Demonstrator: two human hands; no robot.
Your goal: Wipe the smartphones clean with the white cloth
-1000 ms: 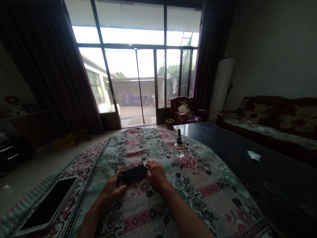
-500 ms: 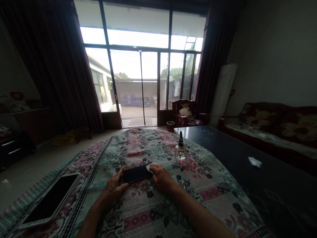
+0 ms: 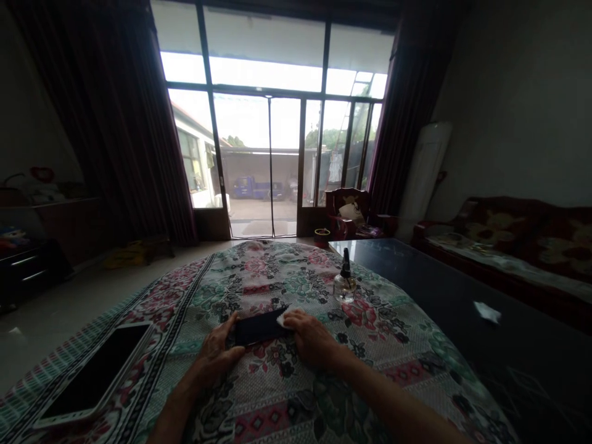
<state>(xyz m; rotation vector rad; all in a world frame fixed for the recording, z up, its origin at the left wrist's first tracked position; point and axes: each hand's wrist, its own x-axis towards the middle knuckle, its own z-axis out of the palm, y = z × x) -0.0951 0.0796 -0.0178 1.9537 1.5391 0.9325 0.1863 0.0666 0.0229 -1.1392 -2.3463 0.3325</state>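
Note:
A dark phone (image 3: 259,327) lies flat on a floral cloth (image 3: 277,388) that covers the near part of the table. My left hand (image 3: 217,353) grips the phone's left end with curled fingers. My right hand (image 3: 311,336) presses a small white wipe (image 3: 280,318) onto the phone's right end, fingers closed over it. A small clear bottle with a dark cap (image 3: 345,280) stands on the cloth just beyond my right hand.
A larger tablet with a white rim (image 3: 95,376) lies on the cloth at the near left. The bare dark glass tabletop (image 3: 462,296) carries a crumpled white scrap (image 3: 488,311). A sofa (image 3: 518,246) lines the right wall. Glass doors (image 3: 268,160) stand ahead.
Both hands keep their hold on the phone. The white wipe under my right hand has shifted slightly along the phone's right end. The camera has turned a little to the left.

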